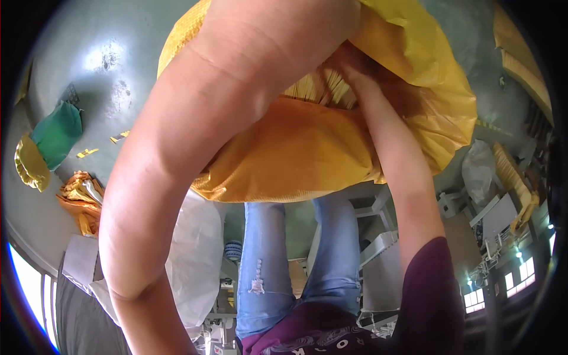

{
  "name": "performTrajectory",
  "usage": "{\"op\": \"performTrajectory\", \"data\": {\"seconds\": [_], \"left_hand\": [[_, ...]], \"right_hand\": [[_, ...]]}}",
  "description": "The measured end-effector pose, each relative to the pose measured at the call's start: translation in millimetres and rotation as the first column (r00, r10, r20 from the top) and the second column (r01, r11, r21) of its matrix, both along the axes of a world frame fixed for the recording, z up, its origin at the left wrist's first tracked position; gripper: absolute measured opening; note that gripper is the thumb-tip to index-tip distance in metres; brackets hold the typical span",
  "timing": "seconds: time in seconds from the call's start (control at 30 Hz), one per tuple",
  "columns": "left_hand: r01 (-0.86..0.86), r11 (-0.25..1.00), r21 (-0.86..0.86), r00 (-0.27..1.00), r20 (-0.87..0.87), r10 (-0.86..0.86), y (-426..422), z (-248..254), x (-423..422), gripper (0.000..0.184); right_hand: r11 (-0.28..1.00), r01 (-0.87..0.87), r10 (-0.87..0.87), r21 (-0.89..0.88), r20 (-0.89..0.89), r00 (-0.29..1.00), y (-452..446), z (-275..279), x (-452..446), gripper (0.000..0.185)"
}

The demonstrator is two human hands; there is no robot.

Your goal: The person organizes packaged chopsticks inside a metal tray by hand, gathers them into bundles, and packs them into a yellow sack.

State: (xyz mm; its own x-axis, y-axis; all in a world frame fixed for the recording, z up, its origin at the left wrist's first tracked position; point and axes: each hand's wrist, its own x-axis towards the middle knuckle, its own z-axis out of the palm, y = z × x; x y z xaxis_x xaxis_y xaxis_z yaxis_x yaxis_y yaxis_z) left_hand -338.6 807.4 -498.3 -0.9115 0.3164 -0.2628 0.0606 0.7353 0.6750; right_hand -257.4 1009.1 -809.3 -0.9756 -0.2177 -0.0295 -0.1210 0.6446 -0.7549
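A large yellow-orange woven plastic sack (284, 154) stands in front of me with its mouth wide and its rim folded. Inside lies a mass of thin, pale, stick-like pieces (310, 89), their exact kind unclear. My right arm reaches down into the sack, and my right hand (349, 64) is in shadow against those pieces. Its fingers are too dark and covered to show their grip. My left forearm crosses close to the camera over the sack's left side and top. The left hand itself does not show.
Green cloth or sacking (58, 133), a yellow bundle (31, 164) and a crumpled orange pile (83, 198) lie on the floor at left. A whitish plastic bag (195, 260) hangs beside my legs. Behind at right are grey-white furniture (384, 266) and another translucent bag (478, 168).
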Motion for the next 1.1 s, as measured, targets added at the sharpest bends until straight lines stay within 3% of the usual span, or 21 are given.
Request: {"op": "performTrajectory", "data": {"seconds": [0.07, 0.1, 0.17, 0.2, 0.23, 0.3, 0.33, 0.4, 0.43, 0.47, 0.53, 0.57, 0.6, 0.63, 0.7, 0.8, 0.83, 0.9, 0.93, 1.0, 1.1], "left_hand": [[0.016, 1.0, 0.0, 0.999, -0.051, -0.016, 1.0, 4.5, 4.6, 0.019], [0.019, 0.997, -0.071, 0.994, -0.107, -0.026, 3.6, 11.9, 11.7, 0.031], [0.028, 0.989, -0.142, 0.984, -0.171, -0.053, 7.8, 12.7, 28.5, 0.044], [0.029, 0.996, -0.084, 0.918, -0.392, -0.06, 6.1, 1.6, 44.3, 0.041], [0.042, 0.999, -0.026, 0.803, -0.593, -0.05, 6.8, -9.1, 59.6, 0.038], [0.169, 0.984, -0.051, 0.913, -0.369, -0.176, 15.7, 0.8, 103.7, 0.037], [0.222, 0.974, -0.051, 0.96, -0.166, -0.227, 23.3, 5.9, 124.3, 0.049], [0.385, 0.915, -0.126, 0.923, 0.077, -0.377, 28.1, -4.1, 166.7, 0.072], [0.44, 0.877, -0.194, 0.898, 0.116, -0.424, 31.7, -7.1, 184.1, 0.073], [0.445, 0.874, -0.194, 0.895, 0.119, -0.429, 34.6, -7.1, 192.3, 0.073], [0.601, 0.66, -0.451, 0.778, 0.138, -0.613, 39.3, -2.4, 207.4, 0.066], [0.565, 0.636, -0.526, 0.783, 0.099, -0.614, 42.5, -5.8, 213.9, 0.061], [0.561, 0.638, -0.528, 0.785, 0.096, -0.612, 44.5, -11.4, 218.8, 0.061], [0.493, 0.683, -0.538, 0.828, 0.049, -0.559, 46.1, -18.2, 221.8, 0.06], [0.349, 0.766, -0.54, 0.884, -0.083, -0.461, 49.6, -32.3, 223.4, 0.05], [0.426, 0.797, -0.428, 0.873, -0.036, -0.486, 50.3, -38.8, 216.5, 0.03], [0.363, 0.884, -0.295, 0.91, -0.094, -0.404, 50.7, -40.3, 214.3, 0.012], [0.363, 0.909, -0.203, 0.91, -0.131, -0.393, 50.0, -25.3, 215.6, 0.01], [0.363, 0.926, -0.107, 0.913, -0.156, -0.376, 47.8, -14.4, 218.9, 0.007], [0.387, 0.922, -0.027, 0.907, -0.171, -0.386, 36.5, -6.6, 252.4, 0.003], [0.328, 0.941, -0.079, 0.937, -0.103, -0.335, 21.5, 0.3, 249.0, 0.003]], "right_hand": [[0.998, 0.017, -0.037, 0.06, 0.356, 0.934, -12.3, 66.3, 23.2, 0.047], [0.998, 0.018, -0.038, 0.062, 0.355, 0.934, -17.2, 95.5, 29.9, 0.047], [0.993, -0.083, 0.118, -0.083, 0.684, 0.72, -23.3, 145.6, 31.3, 0.048], [0.994, -0.072, 0.108, -0.081, 0.679, 0.726, -21.8, 157.9, 25.4, 0.048], [0.983, -0.176, 0.148, -0.047, 0.767, 0.624, -20.6, 169.2, 18.7, 0.048], [0.921, -0.388, 0.191, -0.032, 0.905, 0.38, -20.7, 181.9, 10.1, 0.049], [0.683, -0.698, 0.463, 0.215, 0.611, 0.642, -12.1, 97.1, 60.6, 0.047], [0.61, -0.781, 0.602, 0.133, 0.562, 0.567, -14.1, 49.1, 83.9, 0.048], [0.64, -0.722, 0.609, 0.263, 0.4, 0.685, -16.8, 52.7, 93.8, 0.043], [0.644, -0.719, 0.605, 0.26, 0.401, 0.688, -20.8, 78.3, 83.4, 0.043], [0.595, -0.785, 0.43, 0.174, 0.756, 0.494, -27.7, 150.9, 43.8, 0.037], [0.824, -0.544, 0.427, 0.159, 0.455, 0.781, -8.0, 147.7, 58.1, 0.028], [0.893, -0.387, 0.36, 0.227, 0.153, 0.92, 0.6, 171.3, 57.1, 0.028], [0.948, -0.213, 0.256, 0.237, -0.17, 0.952, 5.8, 207.2, 50.3, 0.028], [0.935, 0.066, 0.112, 0.347, -0.469, 0.876, 19.8, 259.5, 30.5, 0.042], [0.591, 0.319, 0.122, 0.741, -0.473, 0.872, 37.6, 279.6, -22.4, 0.041], [0.588, 0.328, 0.121, 0.74, -0.482, 0.868, 46.6, 265.8, -36.6, 0.041], [0.893, -0.026, -0.014, 0.45, 0.086, 0.996, 51.5, 248.2, -51.5, 0.029], [0.893, -0.019, -0.019, 0.451, 0.079, 0.997, 49.9, 249.5, -39.8, 0.029], [0.968, -0.091, 0.103, 0.236, -0.037, 0.994, 21.9, 278.4, -6.1, 0.018], [0.985, -0.019, 0.045, 0.174, -0.146, 0.988, 14.6, 287.9, 12.3, 0.009]]}}
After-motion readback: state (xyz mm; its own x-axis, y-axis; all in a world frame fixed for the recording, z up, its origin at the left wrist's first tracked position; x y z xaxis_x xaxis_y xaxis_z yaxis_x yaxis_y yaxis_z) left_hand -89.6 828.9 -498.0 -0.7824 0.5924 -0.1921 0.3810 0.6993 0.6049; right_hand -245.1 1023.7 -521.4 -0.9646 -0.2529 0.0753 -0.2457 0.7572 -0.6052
